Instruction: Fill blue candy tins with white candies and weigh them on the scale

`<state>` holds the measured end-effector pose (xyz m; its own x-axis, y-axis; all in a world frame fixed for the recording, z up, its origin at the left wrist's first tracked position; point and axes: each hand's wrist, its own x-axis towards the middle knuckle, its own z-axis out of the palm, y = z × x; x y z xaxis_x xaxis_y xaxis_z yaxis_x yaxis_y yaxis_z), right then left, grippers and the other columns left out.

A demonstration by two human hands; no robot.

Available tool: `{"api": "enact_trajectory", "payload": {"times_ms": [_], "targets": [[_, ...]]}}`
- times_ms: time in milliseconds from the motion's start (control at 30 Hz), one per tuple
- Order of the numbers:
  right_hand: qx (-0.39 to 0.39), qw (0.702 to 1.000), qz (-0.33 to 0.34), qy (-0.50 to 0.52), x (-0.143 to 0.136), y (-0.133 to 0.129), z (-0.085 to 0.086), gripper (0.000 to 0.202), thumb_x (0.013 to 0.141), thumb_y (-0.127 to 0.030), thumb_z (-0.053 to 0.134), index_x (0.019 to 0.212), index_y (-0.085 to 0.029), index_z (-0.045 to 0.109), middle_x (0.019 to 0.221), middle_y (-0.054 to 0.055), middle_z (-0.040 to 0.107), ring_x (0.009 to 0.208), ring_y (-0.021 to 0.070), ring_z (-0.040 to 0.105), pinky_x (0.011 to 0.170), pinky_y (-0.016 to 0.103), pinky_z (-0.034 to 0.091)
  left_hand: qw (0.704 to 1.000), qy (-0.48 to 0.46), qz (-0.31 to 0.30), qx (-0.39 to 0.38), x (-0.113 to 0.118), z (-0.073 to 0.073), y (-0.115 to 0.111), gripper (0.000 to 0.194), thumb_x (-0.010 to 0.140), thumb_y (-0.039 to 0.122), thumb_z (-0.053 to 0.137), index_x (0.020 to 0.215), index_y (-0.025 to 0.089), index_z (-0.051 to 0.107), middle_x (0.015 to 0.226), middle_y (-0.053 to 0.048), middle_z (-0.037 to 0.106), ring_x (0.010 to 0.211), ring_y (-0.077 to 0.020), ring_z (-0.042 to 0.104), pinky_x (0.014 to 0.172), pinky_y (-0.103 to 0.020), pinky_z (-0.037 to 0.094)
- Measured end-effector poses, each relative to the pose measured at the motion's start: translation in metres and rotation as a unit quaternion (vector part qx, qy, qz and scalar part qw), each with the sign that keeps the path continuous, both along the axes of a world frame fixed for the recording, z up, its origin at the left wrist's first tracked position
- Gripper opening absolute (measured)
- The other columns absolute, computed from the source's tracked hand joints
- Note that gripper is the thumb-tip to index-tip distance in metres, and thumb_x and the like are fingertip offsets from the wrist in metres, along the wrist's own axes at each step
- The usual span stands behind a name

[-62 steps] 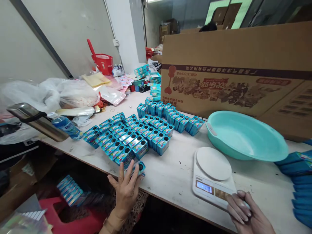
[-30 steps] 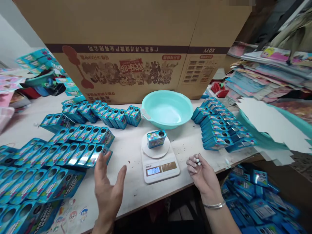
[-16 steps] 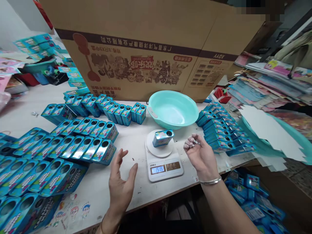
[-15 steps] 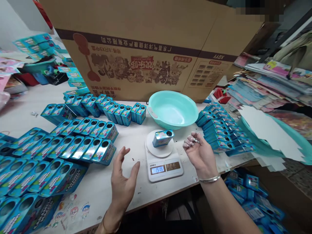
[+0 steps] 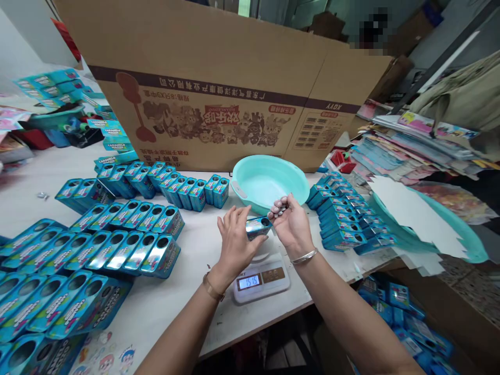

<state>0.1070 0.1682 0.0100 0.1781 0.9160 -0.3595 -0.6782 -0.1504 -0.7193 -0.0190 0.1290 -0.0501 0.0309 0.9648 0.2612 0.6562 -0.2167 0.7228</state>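
Observation:
My left hand (image 5: 237,242) is closed around a small blue tin box (image 5: 258,226) with a dark round hole in its top. The box is at the plate of a white kitchen scale (image 5: 261,286); whether it still rests there is hidden by my fingers. The scale's lit display seems to read 151.5. Close to the box's right end, my right hand (image 5: 291,221) is raised with its fingers curled in. Small pale bits show at its fingertips, too small to name. A turquoise basin (image 5: 269,179) stands just behind both hands.
Rows of similar blue boxes (image 5: 128,245) cover the left side, with more (image 5: 339,213) right of the basin. Behind stands a large cardboard carton (image 5: 219,52). A second basin (image 5: 464,234) holding white card is at right; below the table edge lie loose boxes (image 5: 406,317).
My left hand has moved right and forward from open beside the scale and taken hold of the blue tin box. My right hand, still curled, has come left toward the box.

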Motion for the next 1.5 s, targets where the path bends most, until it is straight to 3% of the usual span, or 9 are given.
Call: {"api": "enact_trajectory", "payload": {"times_ms": [300, 533, 700, 833, 1000, 1133, 1300, 1500], "targets": [[0.079, 0.995, -0.019, -0.064, -0.01, 0.002, -0.009, 0.04, 0.081, -0.044, 0.07, 0.059, -0.019, 0.049, 0.058, -0.005, 0.047, 0.057, 0.0086, 0.048, 0.061, 0.021, 0.046, 0.999, 0.027, -0.017, -0.023, 0.016, 0.002, 0.011, 0.039, 0.077, 0.031, 0.072, 0.114, 0.026, 0.064, 0.114, -0.01, 0.063, 0.132, -0.0378, 0.039, 0.107, -0.075, 0.014], [0.074, 0.996, -0.024, -0.036, -0.012, 0.002, -0.007, 0.038, 0.082, -0.041, 0.069, 0.059, -0.019, 0.047, 0.058, -0.006, 0.045, 0.055, 0.008, 0.045, 0.059, 0.021, 0.046, 0.999, 0.036, -0.008, -0.026, 0.017, 0.004, 0.011, 0.031, 0.077, 0.031, 0.072, 0.108, 0.026, 0.066, 0.111, -0.007, 0.063, 0.13, -0.0362, 0.042, 0.106, -0.075, 0.016], [0.027, 0.999, -0.015, 0.028, 0.011, 0.0, 0.006, 0.038, 0.088, -0.038, 0.063, 0.062, -0.02, 0.042, 0.057, -0.007, 0.038, 0.047, 0.0065, 0.035, 0.046, 0.018, 0.037, 0.999, 0.04, 0.008, -0.019, 0.009, 0.005, 0.006, 0.053, 0.072, 0.037, 0.076, 0.121, 0.024, 0.059, 0.123, -0.011, 0.059, 0.134, -0.0385, 0.037, 0.106, -0.07, 0.019], [0.031, 0.997, -0.045, 0.05, 0.041, -0.02, 0.007, 0.032, 0.089, -0.03, 0.059, 0.065, -0.019, 0.042, 0.06, -0.007, 0.04, 0.048, 0.0059, 0.036, 0.046, 0.017, 0.037, 0.999, 0.031, 0.037, 0.009, -0.011, 0.002, -0.007, 0.068, 0.072, 0.043, 0.077, 0.131, 0.023, 0.05, 0.131, -0.015, 0.054, 0.136, -0.0386, 0.036, 0.108, -0.063, 0.023], [-0.016, 0.994, -0.094, 0.054, 0.074, -0.057, -0.018, 0.026, 0.084, -0.024, 0.061, 0.066, -0.019, 0.043, 0.064, -0.004, 0.045, 0.05, 0.0064, 0.041, 0.046, 0.018, 0.041, 0.996, 0.039, 0.069, 0.046, -0.031, -0.003, -0.022, 0.064, 0.076, 0.042, 0.074, 0.131, 0.022, 0.049, 0.128, -0.014, 0.055, 0.135, -0.0363, 0.037, 0.109, -0.058, 0.026], [-0.053, 0.988, -0.128, 0.062, 0.09, -0.085, -0.045, 0.025, 0.078, -0.022, 0.065, 0.065, -0.02, 0.044, 0.066, -0.003, 0.049, 0.053, 0.0071, 0.048, 0.048, 0.018, 0.045, 0.995, 0.044, 0.068, 0.057, -0.031, 0.0, -0.024, 0.062, 0.076, 0.041, 0.073, 0.13, 0.022, 0.05, 0.127, -0.014, 0.056, 0.135, -0.0366, 0.038, 0.109, -0.059, 0.026], [-0.108, 0.979, -0.154, 0.082, 0.091, -0.102, -0.058, 0.02, 0.076, -0.021, 0.065, 0.067, -0.02, 0.047, 0.067, -0.003, 0.054, 0.059, 0.0092, 0.054, 0.054, 0.02, 0.049, 0.995, 0.064, 0.048, 0.052, -0.021, 0.006, -0.017, 0.062, 0.076, 0.038, 0.073, 0.132, 0.021, 0.05, 0.129, -0.015, 0.055, 0.134, -0.038, 0.038, 0.107, -0.062, 0.025], [-0.085, 0.985, -0.121, 0.088, 0.066, -0.08, -0.034, 0.024, 0.083, -0.024, 0.061, 0.064, -0.02, 0.046, 0.061, -0.004, 0.049, 0.055, 0.0085, 0.049, 0.052, 0.019, 0.045, 0.995, 0.091, 0.034, 0.039, -0.012, 0.006, -0.009, 0.064, 0.076, 0.038, 0.073, 0.133, 0.021, 0.049, 0.131, -0.016, 0.055, 0.134, -0.0383, 0.039, 0.107, -0.063, 0.025]]}}
